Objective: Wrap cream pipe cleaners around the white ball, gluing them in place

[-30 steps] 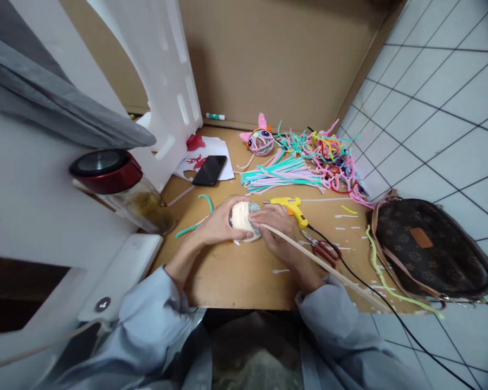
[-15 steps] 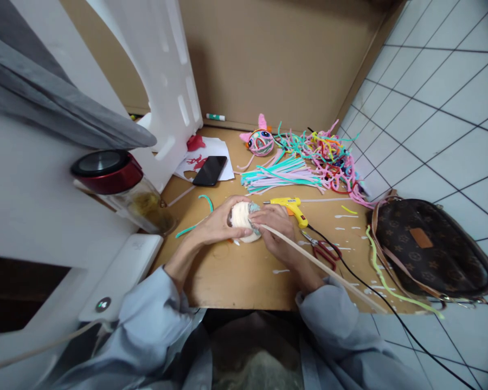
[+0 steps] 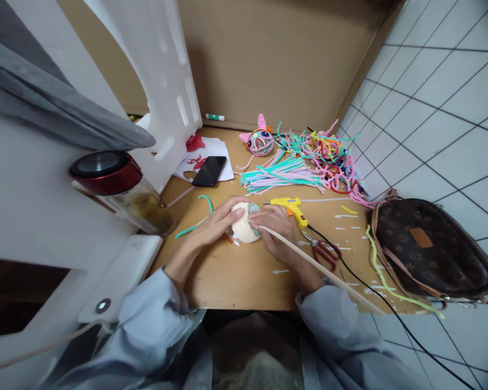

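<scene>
Both the left hand (image 3: 217,223) and the right hand (image 3: 274,225) grasp a pale ball (image 3: 244,230) over the middle of the table (image 3: 228,290); from where I stand, I cannot tell whether it touches the wood. The left thumb lies across the top, its fingers around the far left side. The right fingers press the grey-blue right side, where a cream strip (image 3: 293,246) leads out toward the lower right; whether they pinch the strip itself is hidden. The ball is probably light, its wrapping soft and matte, hence unlikely to slip, though loose turns might shift under rough fingers. The strip looks bendable. Best hold, I judge: cupped at opposite sides, with light pressure, clear of the strip's exit.
</scene>
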Demonstrator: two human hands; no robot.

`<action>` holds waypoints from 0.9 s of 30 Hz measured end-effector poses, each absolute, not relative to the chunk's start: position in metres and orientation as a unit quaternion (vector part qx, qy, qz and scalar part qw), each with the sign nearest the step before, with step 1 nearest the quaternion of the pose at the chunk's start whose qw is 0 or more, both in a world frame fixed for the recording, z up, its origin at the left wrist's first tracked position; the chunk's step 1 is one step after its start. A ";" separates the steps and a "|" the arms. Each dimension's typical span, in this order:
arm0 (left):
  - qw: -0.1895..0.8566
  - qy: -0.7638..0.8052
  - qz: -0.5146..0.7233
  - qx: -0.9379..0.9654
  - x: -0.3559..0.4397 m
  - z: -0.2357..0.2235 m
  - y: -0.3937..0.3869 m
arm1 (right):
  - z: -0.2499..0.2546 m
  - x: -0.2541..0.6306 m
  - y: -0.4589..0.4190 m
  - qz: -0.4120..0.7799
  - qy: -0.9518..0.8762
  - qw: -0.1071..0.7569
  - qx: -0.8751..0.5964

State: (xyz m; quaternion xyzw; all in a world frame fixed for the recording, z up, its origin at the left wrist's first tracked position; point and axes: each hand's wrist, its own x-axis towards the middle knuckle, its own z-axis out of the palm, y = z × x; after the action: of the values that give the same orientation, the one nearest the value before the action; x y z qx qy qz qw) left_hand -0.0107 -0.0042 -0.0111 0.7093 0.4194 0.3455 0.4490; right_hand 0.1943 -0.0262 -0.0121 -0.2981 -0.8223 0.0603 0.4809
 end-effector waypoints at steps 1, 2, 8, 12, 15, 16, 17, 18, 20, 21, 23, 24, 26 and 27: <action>0.448 0.424 0.343 0.708 -0.010 -0.010 -0.004 | -0.012 0.194 -0.026 0.060 -0.821 0.481 -0.300; 0.447 0.427 0.342 0.708 -0.009 -0.010 -0.004 | -0.012 0.194 -0.026 0.060 -0.822 0.481 -0.300; 0.465 0.429 0.350 0.691 -0.005 -0.008 -0.005 | -0.017 0.195 -0.026 0.051 -0.828 0.473 -0.298; 0.473 0.427 0.360 0.682 -0.005 -0.009 -0.004 | -0.021 0.196 -0.024 0.031 -0.833 0.470 -0.290; 0.474 0.431 0.365 0.675 -0.005 -0.013 -0.003 | -0.022 0.196 -0.023 0.028 -0.838 0.465 -0.285; 0.476 0.432 0.367 0.672 -0.005 -0.014 -0.003 | -0.022 0.197 -0.023 0.031 -0.838 0.466 -0.283; 0.478 0.433 0.369 0.669 -0.005 -0.015 -0.002 | -0.022 0.197 -0.023 0.032 -0.837 0.469 -0.279; 0.484 0.429 0.370 0.666 -0.004 -0.016 -0.002 | -0.023 0.197 -0.023 0.031 -0.837 0.473 -0.274; 0.484 0.433 0.377 0.660 -0.004 -0.018 -0.001 | -0.022 0.197 -0.022 0.020 -0.837 0.479 -0.263; 0.483 0.436 0.379 0.658 -0.003 -0.019 -0.001 | -0.022 0.197 -0.022 0.013 -0.839 0.479 -0.259; 0.476 0.445 0.384 0.654 -0.002 -0.019 -0.001 | -0.021 0.197 -0.022 0.004 -0.842 0.475 -0.257; 0.473 0.451 0.387 0.651 -0.001 -0.018 -0.002 | -0.021 0.197 -0.022 0.003 -0.843 0.472 -0.257; 0.467 0.464 0.391 0.643 0.002 -0.017 -0.003 | -0.020 0.197 -0.022 0.005 -0.846 0.469 -0.255; 0.466 0.470 0.393 0.639 0.003 -0.016 -0.003 | -0.020 0.197 -0.022 0.004 -0.846 0.469 -0.252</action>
State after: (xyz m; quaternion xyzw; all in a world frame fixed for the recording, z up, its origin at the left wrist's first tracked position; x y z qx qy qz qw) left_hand 0.0028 -0.0031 -0.0156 0.6387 0.4696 0.3931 0.4658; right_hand 0.1970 -0.0222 -0.0201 -0.2519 -0.8463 0.0037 0.4694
